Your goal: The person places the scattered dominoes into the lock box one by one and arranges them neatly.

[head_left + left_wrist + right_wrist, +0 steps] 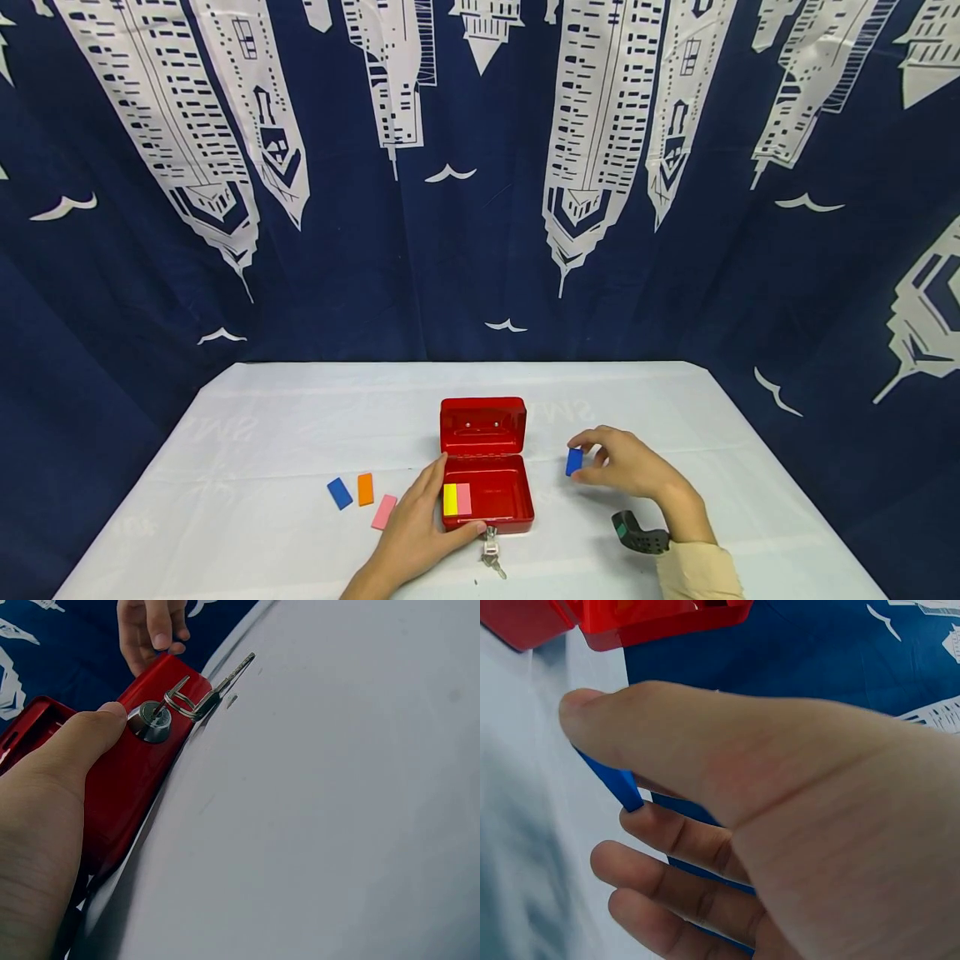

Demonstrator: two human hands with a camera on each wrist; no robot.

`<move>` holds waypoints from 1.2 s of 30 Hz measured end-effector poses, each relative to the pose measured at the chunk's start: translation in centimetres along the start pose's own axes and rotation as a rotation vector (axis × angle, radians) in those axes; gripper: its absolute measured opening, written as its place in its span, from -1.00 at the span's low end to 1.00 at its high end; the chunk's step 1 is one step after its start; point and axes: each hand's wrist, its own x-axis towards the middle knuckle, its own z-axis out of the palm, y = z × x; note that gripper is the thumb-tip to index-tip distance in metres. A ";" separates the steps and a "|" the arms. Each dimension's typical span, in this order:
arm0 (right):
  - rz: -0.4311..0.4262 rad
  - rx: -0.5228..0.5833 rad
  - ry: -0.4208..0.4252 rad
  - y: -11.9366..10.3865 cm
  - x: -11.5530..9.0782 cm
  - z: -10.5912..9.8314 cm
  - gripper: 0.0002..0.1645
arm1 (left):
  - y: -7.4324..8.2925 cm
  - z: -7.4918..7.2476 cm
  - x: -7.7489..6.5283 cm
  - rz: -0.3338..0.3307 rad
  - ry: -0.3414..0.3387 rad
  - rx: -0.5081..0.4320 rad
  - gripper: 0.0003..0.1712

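Note:
A red cash box (491, 487) stands with its lid (483, 427) raised. My left hand (417, 523) holds its left side, fingers along the wall and thumb (94, 735) on the front beside the lock (152, 724). Keys (206, 705) on a ring hang from that lock. Inside, against the left wall, a yellow block (450, 500) sits beside a pink block (463, 499). Right of the box, my right hand (630, 467) pinches a blue block (574, 462) between thumb and index fingertip; in the right wrist view that block (615, 784) is partly covered by the thumb.
Left of the box, a blue block (340, 493), an orange block (365, 489) and a pink block (384, 512) lie on the white tablecloth (247, 500). A dark blue curtain (360, 275) with white printed buildings hangs behind the table.

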 end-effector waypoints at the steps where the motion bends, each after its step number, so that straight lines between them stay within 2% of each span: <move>1: -0.004 -0.001 0.004 -0.1 0.1 0.0 -0.40 | 0.0 0.0 0.0 -0.001 0.000 0.002 0.32; 10: -0.073 0.002 0.036 -0.8 0.4 0.4 -0.46 | 0.1 -0.1 -0.1 -0.011 -0.005 -0.012 0.32; 25: -0.098 0.022 0.047 -2.0 0.9 1.2 -0.51 | 0.1 0.0 0.0 -0.035 -0.016 -0.007 0.33; 36: -0.149 0.019 0.035 -3.0 1.2 2.1 -0.51 | 0.0 0.0 -0.1 -0.018 -0.004 -0.001 0.33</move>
